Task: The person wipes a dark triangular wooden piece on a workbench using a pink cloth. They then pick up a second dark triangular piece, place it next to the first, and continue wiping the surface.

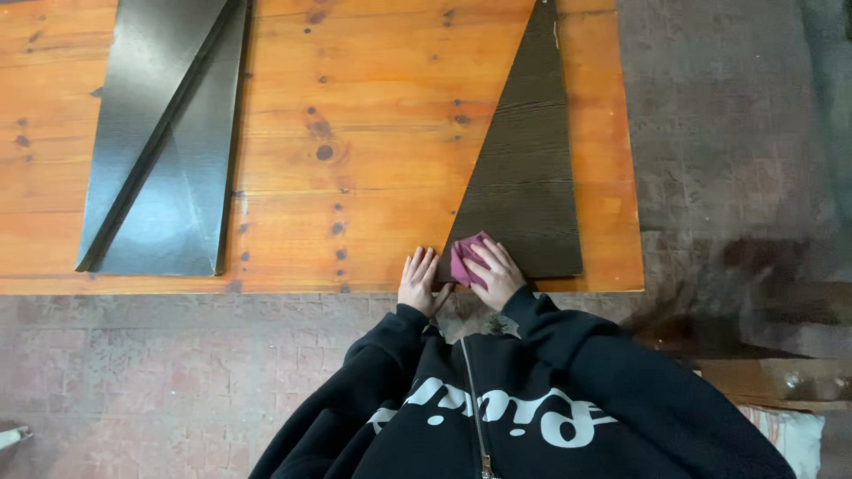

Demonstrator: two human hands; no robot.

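At the near edge of the desk, toward its right corner, a dark wood-grain triangular panel lies flat, its wide base close to the person and its point running to the far edge. The person's right hand is curled down over a folded maroon cloth and presses it against the panel's near left corner. The left hand holds nothing: it lies flat and spread, fingers together, on the bare orange wood just beside that corner, its fingertips at the panel's edge, as if steadying the work.

Judging by where the cloth sits, only the lowest corner is being rubbed; the long stretch of panel toward the tip looks matt and even, and I cannot tell whether it has been gone over. Near the left edge of the desk, two glossier dark triangular panels lie together, well apart from the hands.

Both black hoodie sleeves reach forward from the body, wrists low, elbows tucked in.
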